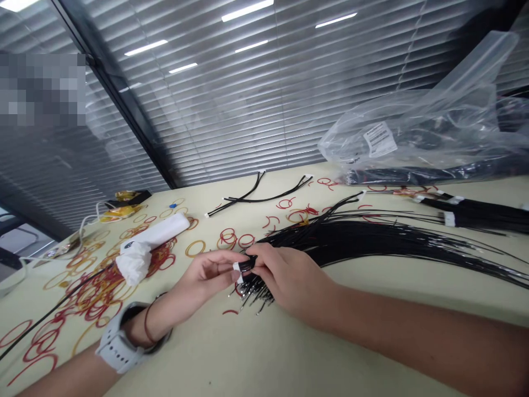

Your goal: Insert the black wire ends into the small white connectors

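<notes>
A small white connector [237,272] with short black wires is between my two hands, above the metal-tipped ends of a large bundle of black wires [363,240]. My left hand [209,275] pinches the connector between thumb and fingers. My right hand [289,275] has its thumb and forefinger closed on the black wires just right of the connector. The palm hides part of the bundle, which curves off to the right edge of the view.
Red and yellow rubber bands [97,292] lie scattered at the left, around a white strip with crumpled tissue [134,262]. Two connector cables [248,198] lie behind my hands. A clear plastic bag [417,132] and more cables [487,215] are at the right.
</notes>
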Demonstrator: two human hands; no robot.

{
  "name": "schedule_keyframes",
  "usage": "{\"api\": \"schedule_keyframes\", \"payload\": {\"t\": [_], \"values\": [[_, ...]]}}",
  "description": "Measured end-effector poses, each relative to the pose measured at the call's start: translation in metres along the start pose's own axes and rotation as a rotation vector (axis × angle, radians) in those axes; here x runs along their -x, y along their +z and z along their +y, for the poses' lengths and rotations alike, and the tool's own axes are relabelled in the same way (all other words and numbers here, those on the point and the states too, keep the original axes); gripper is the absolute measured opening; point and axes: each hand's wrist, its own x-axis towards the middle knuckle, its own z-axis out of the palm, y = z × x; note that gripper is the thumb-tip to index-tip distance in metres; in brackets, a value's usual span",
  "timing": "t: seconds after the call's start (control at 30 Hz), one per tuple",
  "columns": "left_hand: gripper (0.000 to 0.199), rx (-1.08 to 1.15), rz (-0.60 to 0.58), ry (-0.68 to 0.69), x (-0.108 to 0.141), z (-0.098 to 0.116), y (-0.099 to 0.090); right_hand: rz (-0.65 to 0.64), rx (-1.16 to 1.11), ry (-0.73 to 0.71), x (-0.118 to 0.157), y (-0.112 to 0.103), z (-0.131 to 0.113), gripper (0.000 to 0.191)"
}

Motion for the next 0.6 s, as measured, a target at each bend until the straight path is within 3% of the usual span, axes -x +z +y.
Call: {"api": "schedule_keyframes", "payload": {"t": [0.3, 0.6], "values": [[0.020, -0.036, 0.000, -0.042, 0.0009, 0.0040, 0.0026, -0.076, -0.061, -0.018, 0.0015, -0.0017, 0.0006, 0.023], [0.023, -0.057, 0.002, -0.032, 0.0039, 0.0032, 0.0030, -0.071, -0.111, -0.018, 0.0006, -0.0045, -0.0021, 0.022]]}}
